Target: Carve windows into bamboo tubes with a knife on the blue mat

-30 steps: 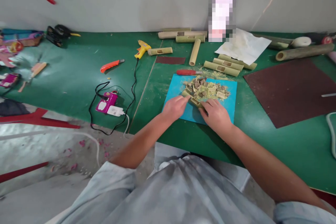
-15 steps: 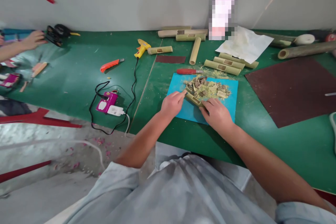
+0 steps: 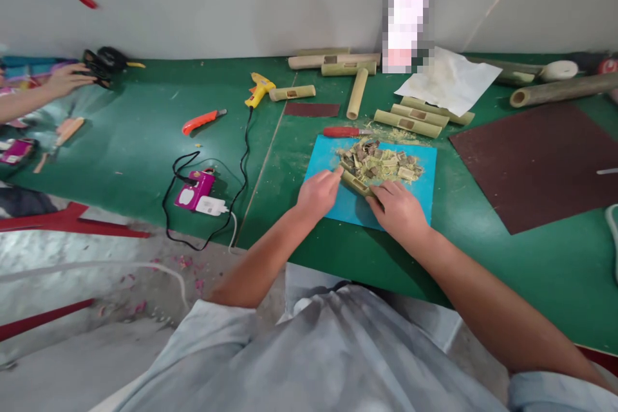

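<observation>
A co-worker's hand (image 3: 70,79) has come in at the far left since a second ago and is now at a black object (image 3: 112,59). The person's left hand (image 3: 318,193) and right hand (image 3: 400,207) grip opposite ends of a notched bamboo tube (image 3: 355,181), which slants between their fingertips over a blue sheet (image 3: 425,190), just beside heaped chips (image 3: 381,162).

Both forearms (image 3: 483,296) reach forward, angled inward. The left grip (image 3: 317,194) and right grip (image 3: 402,208) curl palm-down, pinching.
</observation>
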A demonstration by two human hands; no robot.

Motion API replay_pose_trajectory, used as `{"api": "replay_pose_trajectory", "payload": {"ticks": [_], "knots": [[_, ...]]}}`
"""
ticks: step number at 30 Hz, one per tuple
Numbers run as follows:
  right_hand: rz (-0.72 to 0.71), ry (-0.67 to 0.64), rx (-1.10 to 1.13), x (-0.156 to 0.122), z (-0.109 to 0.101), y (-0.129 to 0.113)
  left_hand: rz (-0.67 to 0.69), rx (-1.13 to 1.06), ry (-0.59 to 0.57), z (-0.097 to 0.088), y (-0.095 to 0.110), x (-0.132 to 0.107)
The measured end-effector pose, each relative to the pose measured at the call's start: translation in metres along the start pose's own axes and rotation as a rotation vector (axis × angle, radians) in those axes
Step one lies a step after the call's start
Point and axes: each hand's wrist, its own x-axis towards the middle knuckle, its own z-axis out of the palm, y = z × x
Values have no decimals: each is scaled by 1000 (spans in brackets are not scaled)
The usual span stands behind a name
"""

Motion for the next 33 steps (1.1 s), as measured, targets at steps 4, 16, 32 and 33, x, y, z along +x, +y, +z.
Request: {"api": "replay_pose_trajectory", "payload": {"ticks": [4, 16, 32, 33], "knots": [[3, -5, -5, 0, 1, 0, -7, -20, -3, 1, 0, 1], [-12, -20, -4, 1, 1, 0, 10, 36, -12, 1, -4, -1], [-36, -11, -4, 0, 0, -2, 29, 63, -26, -3, -3, 0], [-38, -11, -4, 0, 0, -2, 24, 64, -24, -3, -3, 0]]}}
